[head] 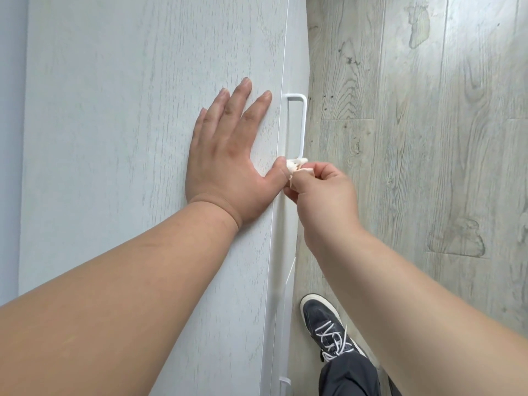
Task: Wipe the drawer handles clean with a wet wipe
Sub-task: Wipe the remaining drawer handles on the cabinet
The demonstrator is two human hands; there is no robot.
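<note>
White handle [302, 124], wipe [297, 164] at its near end, pinched by right hand [323, 195]; left hand [225, 150] spread flat on top [114, 110]. Wipe, seemingly bunched small, may slip off the bar.

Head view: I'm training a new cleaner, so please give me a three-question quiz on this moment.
1. True or false: the left hand lies flat on the cabinet top.
2. Which hand pinches the wet wipe? A) left B) right C) both
3. Fill in: the wipe is at the ____ end of the white handle, as seen in the picture.

Key: 1 true. 2 B, the right hand. 3 lower, the end nearer the person.
</note>
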